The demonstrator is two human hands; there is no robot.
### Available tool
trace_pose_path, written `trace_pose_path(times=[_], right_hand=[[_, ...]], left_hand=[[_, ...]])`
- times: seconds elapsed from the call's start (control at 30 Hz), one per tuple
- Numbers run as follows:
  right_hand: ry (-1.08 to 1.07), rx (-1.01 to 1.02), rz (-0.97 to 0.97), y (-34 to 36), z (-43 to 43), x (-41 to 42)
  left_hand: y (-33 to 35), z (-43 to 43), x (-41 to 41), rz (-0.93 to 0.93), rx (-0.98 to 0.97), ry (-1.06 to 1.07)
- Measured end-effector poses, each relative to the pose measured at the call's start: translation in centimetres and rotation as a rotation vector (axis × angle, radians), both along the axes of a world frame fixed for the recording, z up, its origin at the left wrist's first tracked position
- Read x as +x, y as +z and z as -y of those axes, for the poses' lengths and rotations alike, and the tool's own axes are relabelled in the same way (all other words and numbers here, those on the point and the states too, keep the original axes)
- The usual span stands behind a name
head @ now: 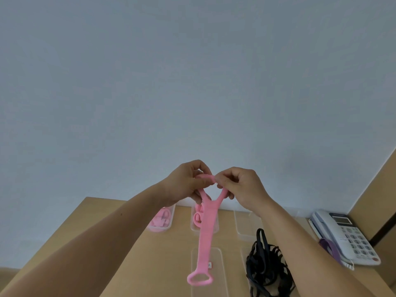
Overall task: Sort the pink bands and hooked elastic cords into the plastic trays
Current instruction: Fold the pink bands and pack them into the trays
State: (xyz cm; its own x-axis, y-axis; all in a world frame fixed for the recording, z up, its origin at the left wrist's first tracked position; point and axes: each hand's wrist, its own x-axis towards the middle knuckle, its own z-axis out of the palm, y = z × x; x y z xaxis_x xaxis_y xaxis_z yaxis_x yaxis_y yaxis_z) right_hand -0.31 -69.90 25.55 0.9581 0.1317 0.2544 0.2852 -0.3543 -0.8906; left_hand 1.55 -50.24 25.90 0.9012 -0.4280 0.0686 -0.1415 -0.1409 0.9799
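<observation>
A long pink band (206, 234) hangs in the air above the wooden table (128, 254). My left hand (185, 185) and my right hand (242, 187) both pinch its upper handle loop, held up in front of the wall. Its lower loop dangles over a clear tray (216, 254) near the table's front. Two clear trays at the back hold pink bands: the left tray (160, 220) and the middle tray (196, 219). A tangle of black hooked elastic cords (265, 264) fills a clear tray at the front right.
Another clear tray (246, 224) lies at the back right, partly behind my right forearm. A white desk telephone (347, 236) sits at the right edge with a purple band (330, 247) draped on it. A wooden panel rises at the far right.
</observation>
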Motion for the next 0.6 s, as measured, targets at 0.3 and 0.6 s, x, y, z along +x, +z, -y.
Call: trace_pose_path(times=[0.3, 0.6], right_hand=[[-0.075, -0.127, 0.206, -0.8, -0.7, 0.9], [-0.128, -0.242, 0.452, -1.6, -1.1, 0.6]], left_hand=[[0.0, -0.1, 0.0, -0.272, 0.021, -0.027], [0.3, -0.3, 0.1, -0.352, -0.063, -0.127]])
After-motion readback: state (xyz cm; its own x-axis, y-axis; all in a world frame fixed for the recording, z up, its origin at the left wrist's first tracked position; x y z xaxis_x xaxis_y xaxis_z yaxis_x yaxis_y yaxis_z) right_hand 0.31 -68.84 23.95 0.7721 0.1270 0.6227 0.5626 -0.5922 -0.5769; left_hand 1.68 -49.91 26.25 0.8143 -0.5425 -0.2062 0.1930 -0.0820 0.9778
